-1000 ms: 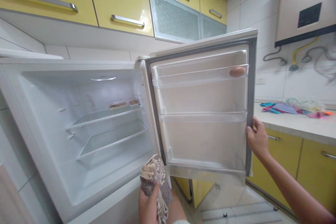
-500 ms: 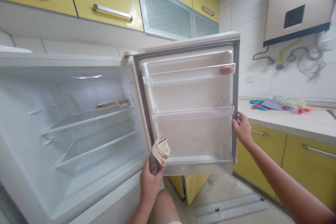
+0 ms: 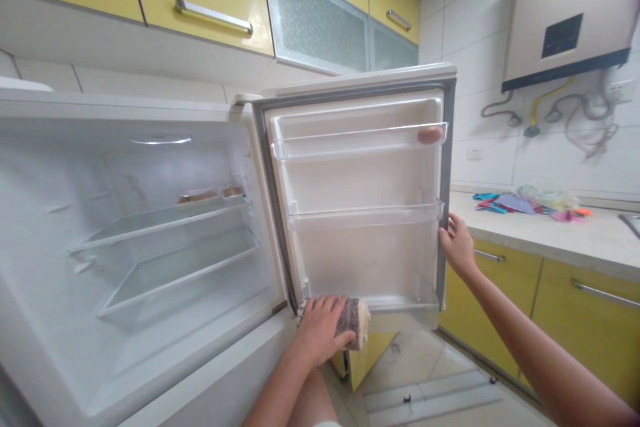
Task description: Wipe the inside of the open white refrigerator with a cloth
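Evidently the work in hand is wiping the inside of the fridge door (image 3: 365, 260). The left hand (image 3: 320, 328) presses a bunched, patterned cloth (image 3: 354, 320) against the door's bottom edge, just below the lowest door shelf (image 3: 400, 303) — its grip is closed over the cloth, fingers spread on top. The right hand (image 3: 457, 243) holds the door's outer edge at about mid-height, fingers curled round the grey seal (image 3: 447, 180), steadying the door where it stands wide open.

Judged from this, the step is the lower strip of the door. A next move would call for the cloth to slide along that edge with steady pressure while the right hand keeps the door from swinging; the clear shelves (image 3: 365, 217) sit close above, so the cloth has to stay under their lip or be lifted round it.

One egg (image 3: 430, 135) lies at the right end of the top door shelf. Inside the fridge cabinet (image 3: 150, 227) the glass shelves are nearly bare, with two small trays (image 3: 210, 195) at the back. On the counter (image 3: 550, 233) to the right lies a heap of coloured bags (image 3: 530, 203).

No brand, label or writing can be read anywhere — the wall heater (image 3: 570, 13) shows only a dark panel.
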`<state>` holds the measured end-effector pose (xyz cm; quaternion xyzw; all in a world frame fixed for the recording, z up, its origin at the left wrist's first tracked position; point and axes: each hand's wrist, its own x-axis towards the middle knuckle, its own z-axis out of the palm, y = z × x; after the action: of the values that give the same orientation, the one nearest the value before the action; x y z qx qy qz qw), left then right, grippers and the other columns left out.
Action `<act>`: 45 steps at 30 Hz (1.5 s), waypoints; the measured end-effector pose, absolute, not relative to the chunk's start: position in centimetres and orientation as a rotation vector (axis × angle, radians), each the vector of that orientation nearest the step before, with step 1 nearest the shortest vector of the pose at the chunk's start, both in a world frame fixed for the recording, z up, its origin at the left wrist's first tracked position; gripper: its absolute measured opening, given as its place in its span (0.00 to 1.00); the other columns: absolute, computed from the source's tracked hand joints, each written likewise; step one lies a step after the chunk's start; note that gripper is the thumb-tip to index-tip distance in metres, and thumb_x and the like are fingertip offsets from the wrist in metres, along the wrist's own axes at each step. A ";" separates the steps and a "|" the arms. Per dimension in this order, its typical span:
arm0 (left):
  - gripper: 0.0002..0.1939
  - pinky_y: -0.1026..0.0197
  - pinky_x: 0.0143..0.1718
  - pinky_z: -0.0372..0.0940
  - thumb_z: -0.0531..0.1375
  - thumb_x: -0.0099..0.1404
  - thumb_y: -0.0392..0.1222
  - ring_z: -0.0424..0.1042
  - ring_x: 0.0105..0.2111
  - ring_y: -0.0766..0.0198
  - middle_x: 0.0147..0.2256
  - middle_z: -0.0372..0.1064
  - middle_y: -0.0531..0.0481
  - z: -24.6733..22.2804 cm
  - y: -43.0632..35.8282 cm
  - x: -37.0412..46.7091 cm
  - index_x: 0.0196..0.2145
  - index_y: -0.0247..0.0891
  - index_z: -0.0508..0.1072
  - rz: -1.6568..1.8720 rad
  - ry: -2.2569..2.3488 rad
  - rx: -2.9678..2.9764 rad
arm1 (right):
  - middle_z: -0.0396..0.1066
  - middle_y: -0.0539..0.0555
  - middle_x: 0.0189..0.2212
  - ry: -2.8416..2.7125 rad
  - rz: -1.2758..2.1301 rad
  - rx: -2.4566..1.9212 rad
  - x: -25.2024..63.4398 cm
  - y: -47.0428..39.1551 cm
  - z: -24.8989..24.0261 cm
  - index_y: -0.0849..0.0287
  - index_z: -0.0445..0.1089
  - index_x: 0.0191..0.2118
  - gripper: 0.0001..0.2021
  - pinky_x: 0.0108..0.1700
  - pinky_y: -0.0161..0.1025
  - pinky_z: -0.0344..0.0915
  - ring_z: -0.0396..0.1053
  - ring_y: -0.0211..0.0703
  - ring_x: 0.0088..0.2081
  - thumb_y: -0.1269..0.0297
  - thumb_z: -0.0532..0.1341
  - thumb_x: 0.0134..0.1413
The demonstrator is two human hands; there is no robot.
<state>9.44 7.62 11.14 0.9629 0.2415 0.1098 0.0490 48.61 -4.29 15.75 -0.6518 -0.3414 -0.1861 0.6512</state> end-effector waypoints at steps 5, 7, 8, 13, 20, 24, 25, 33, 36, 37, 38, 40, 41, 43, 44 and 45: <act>0.23 0.47 0.58 0.62 0.64 0.61 0.48 0.72 0.55 0.49 0.52 0.75 0.43 12.5 10.7 8.4 0.54 0.44 0.72 0.214 0.855 2.951 | 0.73 0.67 0.51 -0.656 -0.503 -1.498 47.3 -6.3 15.3 0.62 0.68 0.56 0.24 0.52 0.57 0.73 0.74 0.56 0.51 0.57 0.57 0.55; 0.19 0.48 0.54 0.64 0.66 0.60 0.50 0.74 0.52 0.48 0.48 0.77 0.43 12.3 11.4 8.3 0.47 0.41 0.74 0.199 0.901 2.953 | 0.75 0.66 0.49 -0.560 -0.602 -1.460 45.5 -7.4 14.8 0.62 0.69 0.53 0.21 0.50 0.56 0.73 0.75 0.54 0.47 0.57 0.55 0.57; 0.18 0.49 0.53 0.65 0.66 0.60 0.50 0.74 0.51 0.47 0.47 0.77 0.42 12.1 11.5 8.4 0.46 0.40 0.74 0.201 0.908 2.959 | 0.76 0.64 0.47 -0.532 -0.634 -1.440 44.4 -8.0 14.5 0.61 0.70 0.51 0.19 0.49 0.55 0.73 0.75 0.53 0.45 0.57 0.55 0.58; 0.16 0.47 0.53 0.64 0.64 0.63 0.49 0.72 0.52 0.46 0.48 0.75 0.42 11.2 9.5 10.1 0.46 0.38 0.72 0.247 0.954 2.988 | 0.79 0.58 0.40 -0.867 -0.380 -1.405 36.9 -8.2 12.7 0.55 0.72 0.46 0.13 0.46 0.49 0.73 0.76 0.49 0.41 0.57 0.57 0.60; 0.20 0.41 0.56 0.61 0.62 0.63 0.46 0.69 0.53 0.43 0.50 0.73 0.39 9.4 5.6 15.0 0.51 0.37 0.71 0.418 1.039 2.921 | 0.79 0.57 0.44 -1.479 -0.134 -1.416 29.2 -2.8 9.7 0.52 0.73 0.47 0.14 0.53 0.51 0.72 0.75 0.49 0.48 0.67 0.53 0.60; 0.19 0.44 0.60 0.59 0.58 0.64 0.41 0.68 0.53 0.46 0.51 0.72 0.39 8.3 4.8 16.0 0.52 0.37 0.72 0.601 0.895 2.840 | 0.78 0.58 0.47 -1.572 -0.121 -1.540 28.1 -1.0 8.0 0.54 0.72 0.50 0.15 0.54 0.50 0.71 0.74 0.50 0.50 0.66 0.51 0.64; 0.19 0.46 0.60 0.59 0.58 0.63 0.39 0.68 0.53 0.48 0.51 0.72 0.40 8.3 4.9 15.7 0.52 0.37 0.72 0.607 0.855 2.845 | 0.77 0.58 0.47 -1.623 -0.135 -1.576 28.2 -0.9 7.6 0.54 0.71 0.51 0.16 0.54 0.50 0.70 0.74 0.50 0.50 0.65 0.50 0.66; 0.14 0.49 0.56 0.62 0.58 0.67 0.46 0.70 0.52 0.52 0.48 0.76 0.45 9.9 7.9 9.1 0.49 0.42 0.75 0.702 0.989 2.822 | 0.74 0.60 0.51 -1.969 -0.298 -1.870 29.9 -2.7 7.4 0.56 0.66 0.58 0.22 0.54 0.53 0.64 0.69 0.58 0.52 0.57 0.61 0.59; 0.12 0.50 0.56 0.63 0.57 0.68 0.41 0.71 0.51 0.52 0.47 0.77 0.45 10.3 9.6 6.1 0.45 0.40 0.77 0.714 1.076 2.790 | 0.74 0.60 0.48 -1.990 -0.275 -2.021 29.1 -2.1 8.3 0.57 0.69 0.53 0.20 0.52 0.52 0.65 0.70 0.59 0.50 0.57 0.64 0.56; 0.12 0.51 0.55 0.64 0.56 0.68 0.39 0.71 0.51 0.53 0.47 0.77 0.45 10.3 10.2 5.3 0.44 0.40 0.78 0.708 1.076 2.752 | 0.75 0.60 0.46 -1.994 -0.262 -2.063 28.6 -1.7 8.6 0.58 0.69 0.51 0.18 0.51 0.52 0.65 0.71 0.59 0.50 0.57 0.63 0.56; 0.12 0.53 0.55 0.64 0.56 0.67 0.37 0.72 0.50 0.55 0.48 0.77 0.46 10.3 10.7 4.7 0.44 0.40 0.78 0.703 1.057 2.704 | 0.75 0.60 0.45 -1.997 -0.248 -2.089 27.9 -1.3 8.9 0.58 0.70 0.49 0.16 0.50 0.51 0.66 0.71 0.59 0.49 0.57 0.63 0.57; 0.12 0.57 0.54 0.65 0.57 0.66 0.35 0.74 0.49 0.58 0.48 0.77 0.47 10.0 11.5 4.0 0.43 0.41 0.79 0.693 0.994 2.611 | 0.75 0.61 0.44 -2.007 -0.225 -2.102 26.4 -0.2 9.4 0.59 0.70 0.46 0.15 0.49 0.50 0.66 0.72 0.59 0.49 0.56 0.62 0.57; 0.12 0.58 0.53 0.65 0.57 0.65 0.34 0.74 0.48 0.59 0.48 0.78 0.47 9.9 11.8 3.9 0.43 0.41 0.79 0.690 0.974 2.580 | 0.76 0.61 0.44 -2.012 -0.216 -2.096 25.5 0.4 9.6 0.59 0.70 0.46 0.15 0.48 0.50 0.67 0.73 0.59 0.49 0.55 0.62 0.57; 0.14 0.60 0.51 0.66 0.56 0.64 0.31 0.75 0.46 0.60 0.46 0.79 0.47 9.7 12.2 4.0 0.42 0.40 0.79 0.687 0.986 2.560 | 0.76 0.61 0.44 -2.019 -0.199 -2.087 23.6 1.8 9.9 0.59 0.71 0.46 0.16 0.47 0.48 0.68 0.74 0.58 0.48 0.54 0.62 0.56; 0.14 0.60 0.49 0.66 0.55 0.64 0.29 0.75 0.44 0.61 0.44 0.79 0.46 9.7 12.4 4.2 0.41 0.39 0.79 0.685 1.007 2.562 | 0.77 0.62 0.44 -2.024 -0.188 -2.085 22.6 2.5 10.1 0.59 0.71 0.46 0.17 0.46 0.48 0.68 0.75 0.58 0.48 0.54 0.63 0.55; 0.15 0.60 0.48 0.66 0.55 0.63 0.28 0.75 0.43 0.61 0.43 0.79 0.46 9.8 12.5 4.2 0.40 0.39 0.79 0.679 1.028 2.567 | 0.77 0.62 0.44 -2.031 -0.176 -2.083 21.8 3.2 10.3 0.59 0.71 0.46 0.17 0.45 0.47 0.68 0.75 0.58 0.47 0.54 0.63 0.55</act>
<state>4.25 12.54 9.77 0.8918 0.3571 0.2360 0.1466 21.75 3.16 10.27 -0.7100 -0.6924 -0.0601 0.1134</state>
